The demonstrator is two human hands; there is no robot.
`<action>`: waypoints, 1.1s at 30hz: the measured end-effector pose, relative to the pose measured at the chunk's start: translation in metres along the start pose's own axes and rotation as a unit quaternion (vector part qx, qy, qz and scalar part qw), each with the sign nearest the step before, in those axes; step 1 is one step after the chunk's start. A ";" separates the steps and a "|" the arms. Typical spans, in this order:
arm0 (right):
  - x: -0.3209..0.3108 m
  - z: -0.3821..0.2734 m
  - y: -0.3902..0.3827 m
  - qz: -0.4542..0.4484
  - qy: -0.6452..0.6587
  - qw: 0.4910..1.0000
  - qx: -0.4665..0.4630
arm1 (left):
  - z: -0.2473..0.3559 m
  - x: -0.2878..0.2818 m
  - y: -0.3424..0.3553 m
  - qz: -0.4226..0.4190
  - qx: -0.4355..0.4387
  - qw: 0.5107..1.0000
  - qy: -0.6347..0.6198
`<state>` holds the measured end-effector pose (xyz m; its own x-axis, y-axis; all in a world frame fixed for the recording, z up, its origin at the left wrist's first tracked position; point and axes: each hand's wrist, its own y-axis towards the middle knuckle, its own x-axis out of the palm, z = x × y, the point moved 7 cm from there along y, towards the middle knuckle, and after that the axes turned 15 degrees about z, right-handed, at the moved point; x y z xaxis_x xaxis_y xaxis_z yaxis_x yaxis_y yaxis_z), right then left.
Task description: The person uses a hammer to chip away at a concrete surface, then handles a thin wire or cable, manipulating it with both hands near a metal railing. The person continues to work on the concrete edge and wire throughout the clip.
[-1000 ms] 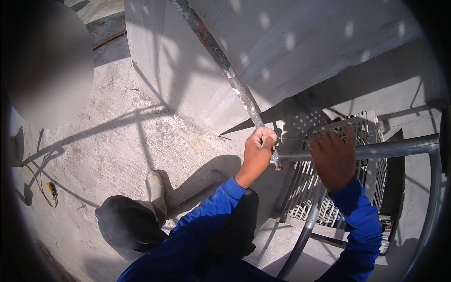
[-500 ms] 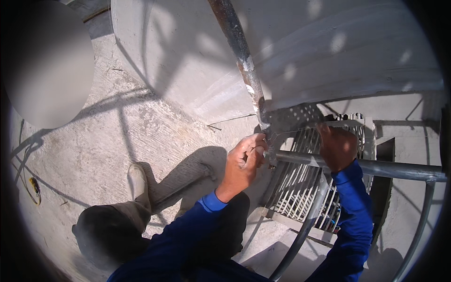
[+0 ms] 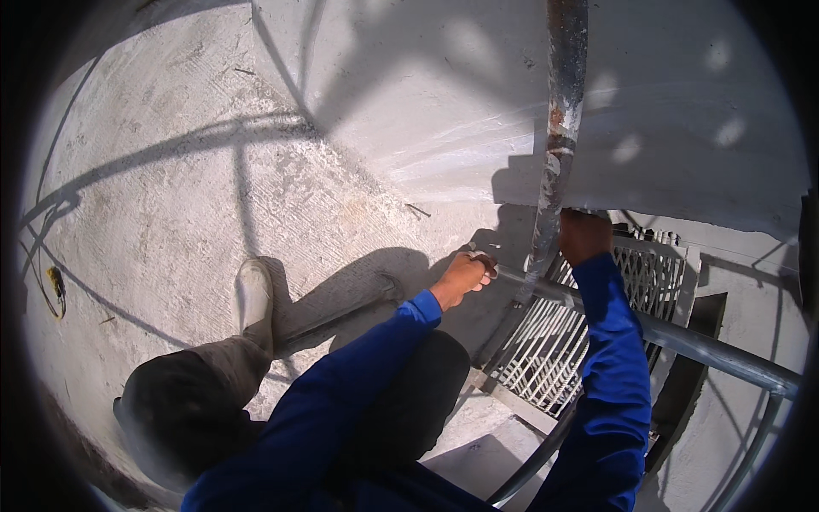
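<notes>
My left hand (image 3: pixel 467 277), fingers curled closed, is just left of a paint-spattered upright metal pipe (image 3: pixel 559 128), by the end of a horizontal grey rail (image 3: pixel 691 340). What it grips is too small to make out. My right hand (image 3: pixel 585 236) is bent into a fist in shadow, close against the right side of the upright pipe and above the rail. Its fingertips are mostly hidden, and so is anything in them. Blue sleeves cover both forearms.
Beneath the rail lies a white slatted grating (image 3: pixel 546 363), beside a dark slot (image 3: pixel 682 405) in the concrete. A smooth pale wall (image 3: pixel 426 102) rises ahead. On the rough floor (image 3: pixel 188 222) are my shoe (image 3: pixel 253 294) and, far left, a yellow-black object (image 3: pixel 56 282) on a cord.
The view has shifted, and the pipe now appears farther right and more upright. My right hand has moved left to the pipe. The thin strand between my hands no longer shows.
</notes>
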<state>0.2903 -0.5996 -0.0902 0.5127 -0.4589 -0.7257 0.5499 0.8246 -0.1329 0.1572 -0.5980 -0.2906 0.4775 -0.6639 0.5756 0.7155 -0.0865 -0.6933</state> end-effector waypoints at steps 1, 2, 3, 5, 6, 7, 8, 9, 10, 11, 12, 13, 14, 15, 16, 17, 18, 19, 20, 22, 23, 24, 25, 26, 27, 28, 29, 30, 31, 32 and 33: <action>0.003 -0.004 0.001 0.007 0.015 1.000 -0.005 | -0.005 0.002 0.003 0.000 -0.005 1.000 0.028; 0.005 -0.009 0.001 0.015 0.030 0.999 -0.010 | -0.008 0.004 0.007 -0.024 -0.017 0.999 0.012; 0.006 -0.017 0.002 0.023 0.047 0.998 -0.016 | -0.013 0.000 0.013 -0.023 -0.045 0.998 -0.041; 0.020 -0.026 0.000 0.022 0.104 0.994 0.012 | -0.023 -0.004 0.031 -0.028 -0.099 0.984 -0.146; 0.030 -0.028 -0.001 0.020 0.130 0.991 0.027 | -0.022 -0.003 0.034 -0.027 -0.108 0.980 -0.163; 0.044 -0.033 -0.003 -0.004 0.139 0.990 0.025 | -0.021 -0.003 0.039 -0.050 -0.120 0.970 -0.204; 0.058 -0.038 -0.006 -0.028 0.146 0.989 0.023 | -0.020 -0.003 0.042 -0.073 -0.131 0.958 -0.245; 0.070 -0.043 -0.009 -0.054 0.154 0.986 0.022 | -0.017 -0.001 0.044 -0.096 -0.144 0.943 -0.286; 0.077 -0.047 -0.011 -0.058 0.167 0.984 0.012 | -0.016 0.000 0.046 -0.103 -0.154 0.931 -0.316; 0.083 -0.052 -0.014 -0.063 0.179 0.982 0.002 | -0.015 0.002 0.047 -0.111 -0.164 0.917 -0.345; 0.086 -0.061 -0.011 -0.063 0.196 0.979 -0.012 | -0.012 -0.001 0.048 -0.113 -0.169 0.904 -0.376; 0.073 -0.069 -0.003 -0.062 0.197 0.978 -0.029 | -0.012 -0.007 0.050 -0.100 -0.168 0.901 -0.387; 0.056 -0.074 0.005 -0.061 0.199 0.977 -0.046 | -0.012 -0.011 0.053 -0.088 -0.167 0.898 -0.398; 0.045 -0.076 0.008 -0.063 0.196 0.977 -0.059 | -0.013 -0.010 0.056 -0.080 -0.169 0.895 -0.406; 0.042 -0.076 0.009 0.005 0.194 0.978 -0.075 | -0.015 -0.012 0.061 -0.052 -0.165 0.894 -0.413; 0.044 -0.075 0.006 0.074 0.190 0.975 -0.090 | -0.016 -0.016 0.065 -0.023 -0.162 0.893 -0.419; 0.036 -0.079 0.008 0.144 0.188 0.966 -0.107 | -0.020 -0.023 0.071 0.008 -0.156 0.891 -0.427; 0.039 -0.083 0.010 0.121 0.189 0.968 -0.111 | -0.024 -0.031 0.076 0.022 -0.153 0.888 -0.432; 0.040 -0.086 0.012 0.098 0.190 0.970 -0.116 | -0.027 -0.040 0.081 0.037 -0.150 0.886 -0.437; 0.042 -0.089 0.016 0.047 0.189 0.974 -0.114 | -0.029 -0.049 0.085 0.040 -0.140 0.880 -0.451; 0.045 -0.091 0.018 0.022 0.189 0.976 -0.110 | -0.031 -0.050 0.086 0.036 -0.146 0.878 -0.454; 0.049 -0.092 0.019 -0.004 0.190 0.976 -0.103 | -0.030 -0.051 0.084 0.031 -0.154 0.877 -0.455; 0.048 -0.094 0.020 0.014 0.192 0.975 -0.111 | -0.029 -0.052 0.082 0.027 -0.162 0.875 -0.455; 0.048 -0.095 0.022 0.032 0.194 0.973 -0.118 | -0.027 -0.052 0.081 0.019 -0.173 0.871 -0.460; 0.046 -0.097 0.023 0.051 0.195 0.971 -0.126 | -0.021 -0.052 0.077 0.010 -0.183 0.867 -0.464; 0.048 -0.098 0.024 0.046 0.205 0.970 -0.120 | -0.018 -0.052 0.075 0.001 -0.195 0.862 -0.468; 0.050 -0.099 0.024 0.039 0.216 0.969 -0.113 | -0.016 -0.054 0.077 -0.006 -0.191 0.861 -0.471; 0.048 -0.100 0.025 0.038 0.228 0.967 -0.108 | -0.015 -0.056 0.079 -0.011 -0.183 0.861 -0.475; 0.046 -0.102 0.026 0.028 0.226 0.968 -0.104 | -0.014 -0.058 0.081 -0.017 -0.175 0.861 -0.478; 0.044 -0.103 0.027 0.017 0.224 0.969 -0.100 | -0.015 -0.063 0.084 0.003 -0.165 0.866 -0.471; 0.045 -0.105 0.028 0.003 0.220 0.971 -0.098 | -0.019 -0.066 0.089 0.020 -0.158 0.870 -0.467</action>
<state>0.2597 -0.5624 -0.1971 0.1604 -0.3039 -0.9391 0.3891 0.8938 -0.2228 0.1802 -0.5760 -0.3984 0.8106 0.2092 0.5470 0.5831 -0.3742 -0.7211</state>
